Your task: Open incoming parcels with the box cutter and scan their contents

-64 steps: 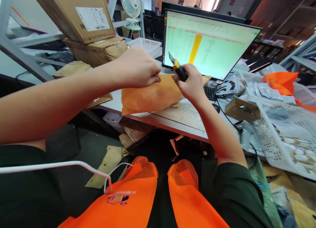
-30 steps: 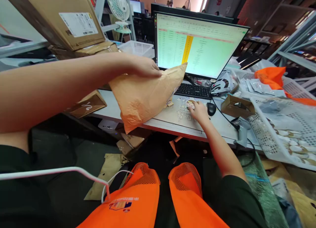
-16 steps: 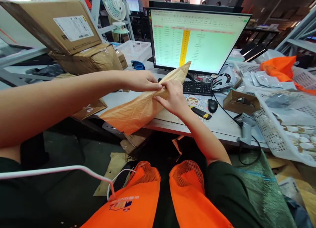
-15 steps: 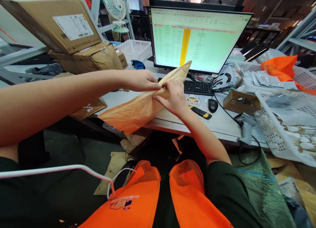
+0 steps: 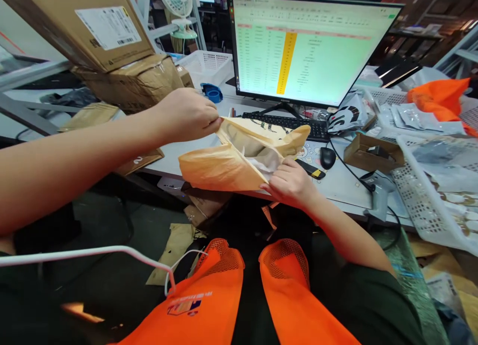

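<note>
An orange-brown padded mailer bag hangs above the desk's front edge, its mouth pulled wide. My left hand pinches the far lip of the opening. My right hand grips the near lip, fingers curled round it. White packing or contents show inside the bag. A black and yellow utility knife lies on the desk just right of my right hand.
A monitor with a green spreadsheet stands behind a keyboard. A mouse, a small open carton and a barcode scanner lie at right, beside a white mesh basket. Cardboard boxes are stacked at left.
The knife left my right hand and now lies on the desk. Both hands took the bag's cut edge and pulled it apart, opening the mouth.
</note>
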### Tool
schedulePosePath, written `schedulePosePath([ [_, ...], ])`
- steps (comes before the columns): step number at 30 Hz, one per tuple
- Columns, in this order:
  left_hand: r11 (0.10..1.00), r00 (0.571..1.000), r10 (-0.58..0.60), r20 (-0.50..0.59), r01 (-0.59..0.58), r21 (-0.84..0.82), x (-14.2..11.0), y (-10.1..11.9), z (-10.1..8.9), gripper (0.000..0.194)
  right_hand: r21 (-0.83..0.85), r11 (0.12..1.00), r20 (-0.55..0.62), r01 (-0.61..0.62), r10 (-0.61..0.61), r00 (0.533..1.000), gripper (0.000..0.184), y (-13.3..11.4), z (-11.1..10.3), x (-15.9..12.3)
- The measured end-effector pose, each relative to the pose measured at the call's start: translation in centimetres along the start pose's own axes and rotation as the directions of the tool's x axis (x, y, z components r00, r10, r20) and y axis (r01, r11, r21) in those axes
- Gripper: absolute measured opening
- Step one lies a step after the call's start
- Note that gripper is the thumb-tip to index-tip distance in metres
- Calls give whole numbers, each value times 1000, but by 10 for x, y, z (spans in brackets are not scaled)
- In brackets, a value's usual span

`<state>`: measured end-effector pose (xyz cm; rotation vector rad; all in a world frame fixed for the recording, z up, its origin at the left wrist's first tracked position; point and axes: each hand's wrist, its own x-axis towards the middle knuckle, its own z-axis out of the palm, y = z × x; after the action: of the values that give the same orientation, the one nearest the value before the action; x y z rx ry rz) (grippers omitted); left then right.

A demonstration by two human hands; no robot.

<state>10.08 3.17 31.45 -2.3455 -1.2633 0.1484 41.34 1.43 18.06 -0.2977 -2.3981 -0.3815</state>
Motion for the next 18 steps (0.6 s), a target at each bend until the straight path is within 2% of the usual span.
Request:
schedulePosePath([
  [3,999,997,-44,-63,45,19,7,16,-17,53,-34,999,21,-25,25,999,41,-4,-4,4],
  [5,999,993,-28,-112,32,26,12,31,-34,45,-76,996,33,-52,55,998,39,-9,0,11],
  [8,984,985,164,-54,-167,-55,15,58,-53,28,-123,982,8,-142,144,990,34,-12,17,25],
  [11,941,949,310,49,-300,-154,15,78,-55,22,-93,975,-73,-203,197,978,22,-10,37,38],
  [14,947,952,305,29,-300,-115,11,76,-45,24,-56,974,-121,-222,214,969,18,-9,46,43],
  [18,979,981,196,-6,-196,-56,7,43,-31,16,-32,988,-80,-151,148,986,25,-21,37,32],
])
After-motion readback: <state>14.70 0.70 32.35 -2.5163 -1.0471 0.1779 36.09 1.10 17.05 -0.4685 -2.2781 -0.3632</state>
